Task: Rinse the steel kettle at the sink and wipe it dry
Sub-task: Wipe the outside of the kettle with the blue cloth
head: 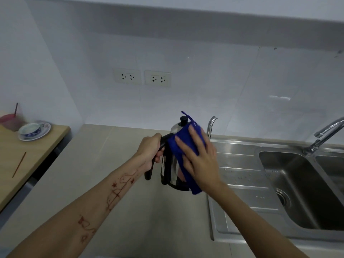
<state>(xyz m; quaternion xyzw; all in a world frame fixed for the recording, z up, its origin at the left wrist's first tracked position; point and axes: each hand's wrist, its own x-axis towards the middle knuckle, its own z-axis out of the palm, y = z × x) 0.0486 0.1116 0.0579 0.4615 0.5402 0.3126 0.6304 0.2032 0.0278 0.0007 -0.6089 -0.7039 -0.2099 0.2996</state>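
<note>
At the centre of the frame, the left hand (151, 148) is closed around the black handle of the shiny steel kettle with a black lid knob (172, 164), holding it above the grey bench (115, 164), just left of the stainless steel sink (290, 183). The right hand (200, 157), fingers spread flat, presses a dark blue cloth (183, 146) against the kettle's side.
</note>
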